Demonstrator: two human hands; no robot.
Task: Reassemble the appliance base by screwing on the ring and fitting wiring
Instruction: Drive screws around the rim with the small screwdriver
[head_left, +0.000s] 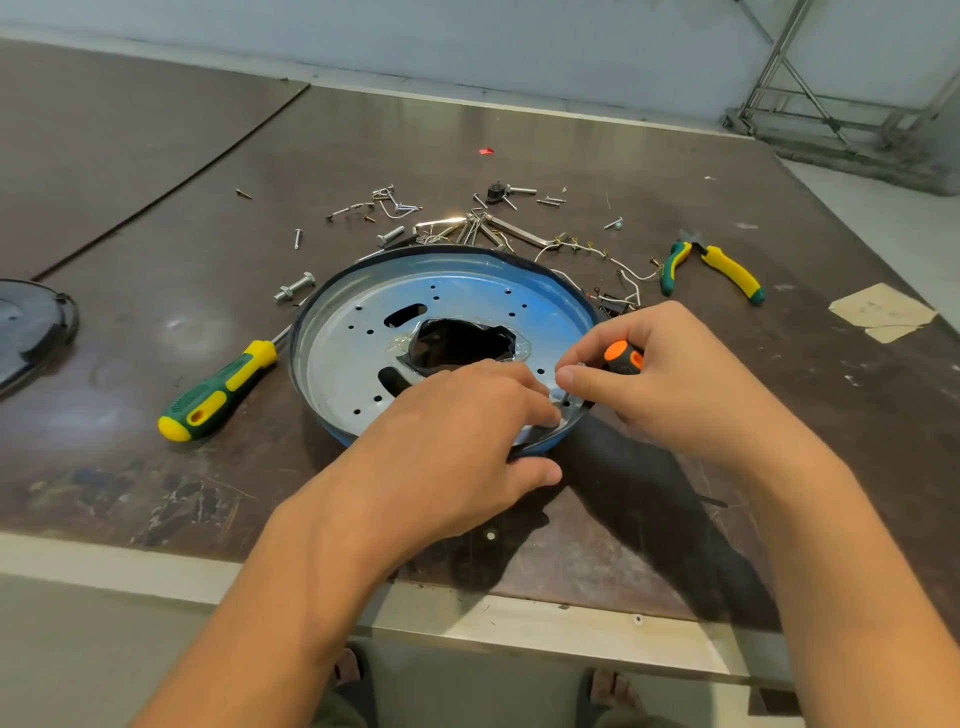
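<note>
On the base (363, 353), at five o'clock, the left hand (467, 415) gripping the rim covers the metal there. Its fingers hide the shaft and tip of the orange-and-black screwdriver (623, 358), whose handle is mostly buried in the right hand (654, 374); any screw beneath cannot be seen. At nine o'clock a dark round object (31, 327) is cut by the picture's edge. The loose hardware (467, 223) at twelve o'clock is too small to sort.
</note>
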